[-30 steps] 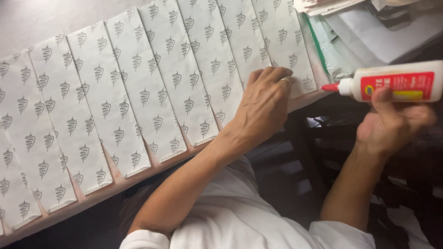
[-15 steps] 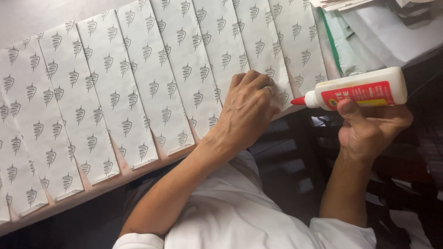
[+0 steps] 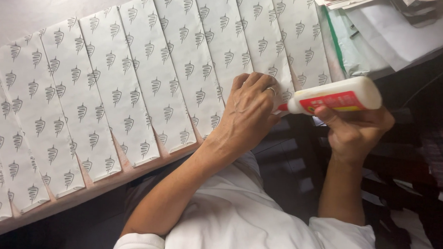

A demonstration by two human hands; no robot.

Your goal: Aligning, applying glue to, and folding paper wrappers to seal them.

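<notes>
Head view, looking down at desk edge. Left hand [image 3: 249,110] lies flat, fingers together, pressing the lower end of a white paper bag [image 3: 263,47] printed with grey cone-shaped marks; ring on one finger. Right hand [image 3: 356,131] grips a white glue bottle [image 3: 338,96], held sideways, red nozzle aimed at the bag edge just beside the left fingertips; nozzle tip partly hidden behind that hand, contact with paper can't be told.

Progress, judging from layout: a long row of the same printed bags [image 3: 100,95] is fanned out overlapping along the desk [image 3: 19,9], each with its bottom strip exposed at the near edge. Can't tell which strips already carry glue; no wet line visible. The bottle sits at the right end of the row, so most of the row to the left looks still to be handled, or already handled — the picture doesn't settle it.

Labels and packages: bottle has a red and yellow label band on a white body. Top right, a loose stack of papers [image 3: 382,32], white and pale, one with a green edge.
</notes>
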